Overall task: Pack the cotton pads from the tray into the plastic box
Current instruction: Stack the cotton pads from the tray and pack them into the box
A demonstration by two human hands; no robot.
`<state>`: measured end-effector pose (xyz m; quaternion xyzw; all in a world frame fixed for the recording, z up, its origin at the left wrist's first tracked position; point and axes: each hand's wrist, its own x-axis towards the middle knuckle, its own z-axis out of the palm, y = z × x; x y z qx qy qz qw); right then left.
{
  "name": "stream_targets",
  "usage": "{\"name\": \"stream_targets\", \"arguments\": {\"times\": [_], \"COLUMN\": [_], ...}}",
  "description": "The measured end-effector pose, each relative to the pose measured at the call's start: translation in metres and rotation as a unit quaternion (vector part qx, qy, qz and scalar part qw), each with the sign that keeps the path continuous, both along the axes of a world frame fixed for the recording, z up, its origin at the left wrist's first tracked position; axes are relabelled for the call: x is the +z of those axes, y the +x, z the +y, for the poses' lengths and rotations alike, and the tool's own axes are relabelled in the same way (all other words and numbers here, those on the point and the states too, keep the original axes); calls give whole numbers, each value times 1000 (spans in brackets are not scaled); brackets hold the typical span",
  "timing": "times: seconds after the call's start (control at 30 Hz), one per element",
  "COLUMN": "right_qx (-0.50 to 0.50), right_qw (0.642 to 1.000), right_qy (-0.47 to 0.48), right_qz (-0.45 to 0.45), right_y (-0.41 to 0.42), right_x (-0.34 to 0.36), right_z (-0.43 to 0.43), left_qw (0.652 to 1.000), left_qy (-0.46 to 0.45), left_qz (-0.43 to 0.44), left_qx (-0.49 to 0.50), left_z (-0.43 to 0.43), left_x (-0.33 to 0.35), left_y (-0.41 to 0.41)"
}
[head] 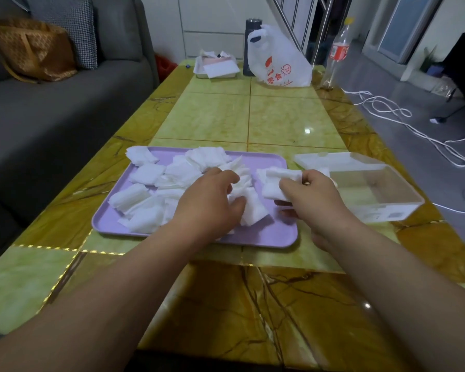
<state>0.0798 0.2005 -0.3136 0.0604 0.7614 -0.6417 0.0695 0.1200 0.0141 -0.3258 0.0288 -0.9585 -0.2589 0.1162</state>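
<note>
A lilac tray [266,237] sits on the green and amber marbled bench [279,119], strewn with white cotton pads [148,174] lying singly and in loose heaps across most of its surface. The left hand [210,202] reaches over the middle of the tray, fingers curled down and pinching a few pads [250,208] between thumb and fingertips. The right hand [314,197] is over the tray's right edge, closed around a small stack of pads [279,181] gripped between thumb and fingers. Just right of the tray stands the clear plastic box [387,194], open, with its lid [330,159] lying at its far side; whether any pads lie inside it cannot be told. At the bench's far end are a white tray [215,68], a white plastic bag [279,60] and a clear bottle [336,55].
</note>
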Motion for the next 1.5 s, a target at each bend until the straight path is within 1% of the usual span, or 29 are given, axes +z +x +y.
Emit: {"name": "stream_targets", "arguments": {"times": [0.1,0.2,0.37,0.43,0.53,0.6,0.73,0.87,0.97,1.13,1.2,1.27,1.33,1.43,1.5], "right_qx": [1,6,-3,-7,-12,-15,-12,-26,-37,-42,-47,-49,-41,27,87], "right_qw": [1000,999,998,999,999,999,999,999,999,998,997,997,996,996,991], "right_qy": [-17,-41,-45,-40,-39,-40,-39,-23,-24,-42,-47,-53,-58,-75,-102], "right_qz": [-12,-23,-36,-33,-25,-21,-7,10,19,37,37,40,47,39,28], "right_y": [-1,-2,-4,-5,-4,-4,-6,-8,-10,-8,-7,-7,-7,-4,-1], "right_x": [-8,-13,-17,-17,-18,-19,-21,-21,-19,-14,-13,-13,-11,-6,-4], "right_z": [-3,-6,-6,-6,-7,-7,-7,-5,-4,-5,-6,-6,-5,-5,-6], "left_qw": [998,998,994,995,997,996,988,982,974,938,926,910,888,855,855], "left_qy": [-33,-31,-98,-92,-8,39,145,186,227,343,374,413,458,509,505], "left_qz": [-54,-43,-15,-22,-68,-77,-44,-16,10,-37,-28,-23,-40,-74,-73], "left_qx": [-4,-18,-43,-42,-31,-24,-11,-22,-11,22,35,29,-4,-71,-94], "left_z": [8,7,9,12,15,13,3,-4,-7,-10,-12,-15,-14,-6,0], "left_x": [-5,-5,1,1,0,0,1,8,17,20,20,19,20,23,21], "left_y": [-3,-3,1,0,-2,-2,0,-1,-2,-1,-1,0,0,4,6]}}
